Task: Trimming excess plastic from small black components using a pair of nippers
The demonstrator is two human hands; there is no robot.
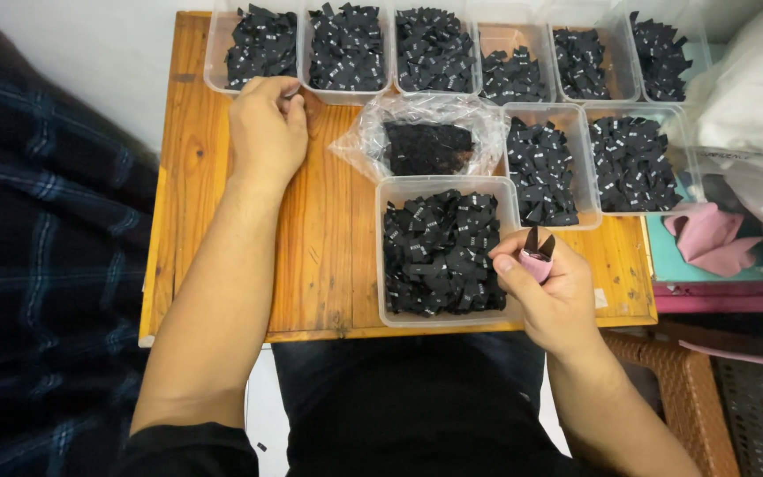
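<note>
Your right hand (551,296) holds a small pink bundle (536,263) with two black label tips (539,240) sticking up out of it like little pointed ears. The bundle is narrow and soft-looking, and the black pieces are the same kind as the folded woven labels heaped in the near tub (439,250). Your thumb and forefinger are pinching the pink piece from either side, with the black tips standing clear above your fingers; the rest of the hand curls loosely below. It sits just beside the right rim of that near tub, over the front edge of the wooden tabletop (320,238).

Your left hand (267,132) rests knuckles-up at the far side of the tabletop, its fingers bent and pressed together against the front wall of the far-left tub (258,49). Whether they pinch a label there, you cannot tell. A clear plastic bag (426,141) of black labels lies between your two hands.
</note>
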